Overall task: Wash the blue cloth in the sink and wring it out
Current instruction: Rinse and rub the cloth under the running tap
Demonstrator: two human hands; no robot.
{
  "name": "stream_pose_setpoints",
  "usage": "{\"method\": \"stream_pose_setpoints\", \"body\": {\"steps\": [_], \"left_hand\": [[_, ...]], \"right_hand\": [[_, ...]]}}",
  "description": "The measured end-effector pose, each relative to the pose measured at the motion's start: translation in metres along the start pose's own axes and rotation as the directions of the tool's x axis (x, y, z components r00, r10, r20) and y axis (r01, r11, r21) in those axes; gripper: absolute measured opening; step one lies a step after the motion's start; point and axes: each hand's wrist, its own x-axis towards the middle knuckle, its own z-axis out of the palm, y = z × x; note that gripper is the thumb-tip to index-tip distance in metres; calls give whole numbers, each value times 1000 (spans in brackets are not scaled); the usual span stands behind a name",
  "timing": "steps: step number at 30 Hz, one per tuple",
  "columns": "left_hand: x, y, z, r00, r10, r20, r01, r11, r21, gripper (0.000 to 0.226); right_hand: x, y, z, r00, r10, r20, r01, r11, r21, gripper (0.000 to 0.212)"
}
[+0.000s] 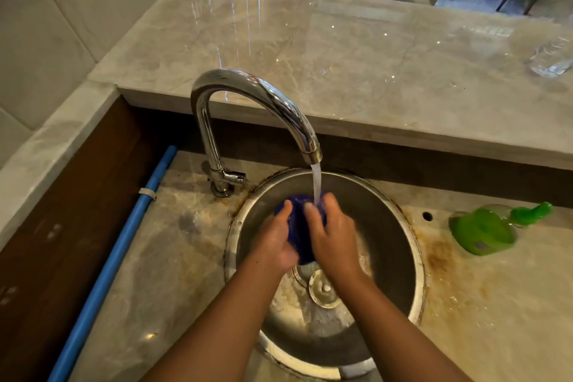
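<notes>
The blue cloth point(300, 226) is bunched up between both hands over the round steel sink point(390, 226). My left hand point(276, 242) grips its left side and my right hand point(333, 239) grips its right side; most of the cloth is hidden by the fingers. Water runs from the chrome tap point(257, 93) straight down onto the cloth and my right fingers. The drain point(324, 288) lies below my wrists, with foam and water around it.
A green soap bottle point(483, 231) lies on its side on the stained counter right of the sink. A blue pipe point(117, 257) runs along the left. A raised marble ledge point(341, 56) stands behind the tap, with a clear glass point(550, 57) at its far right.
</notes>
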Motion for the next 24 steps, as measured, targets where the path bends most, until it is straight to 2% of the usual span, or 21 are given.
{"method": "stream_pose_setpoints", "body": {"steps": [3,4,6,9,12,15,17,19,21,24], "left_hand": [[1,-7,3,998,-4,57,4,1000,-12,46],[-1,-9,2,997,0,72,2,1000,-25,44],[-8,-10,-2,994,19,110,-16,999,-30,40],[-12,-10,-6,989,84,119,-92,994,60,36],[-15,-4,-7,990,114,78,-119,991,63,30],[-13,6,-7,997,58,45,-60,998,33,36],[-10,6,-5,999,19,39,-20,999,28,40],[-13,0,1,1000,14,22,-15,999,32,40],[-16,-7,3,997,41,69,-42,999,18,38],[-25,-9,-4,991,60,124,-64,998,24,29]], "right_hand": [[-3,-5,20,994,-108,-34,92,944,-316,42],[4,-2,20,994,-96,-54,72,934,-349,40],[23,10,14,997,18,-69,-37,954,-297,31],[43,29,-2,977,210,-48,-215,963,-162,29],[38,24,-11,977,206,-51,-207,978,-9,27],[23,5,-13,979,187,-82,-174,975,138,21],[9,-6,-3,993,114,-7,-111,978,174,19],[1,-11,11,999,24,31,-24,999,-27,23],[6,-7,16,1000,6,-22,-11,972,-233,35],[31,10,5,981,181,-65,-191,957,-219,37]]}}
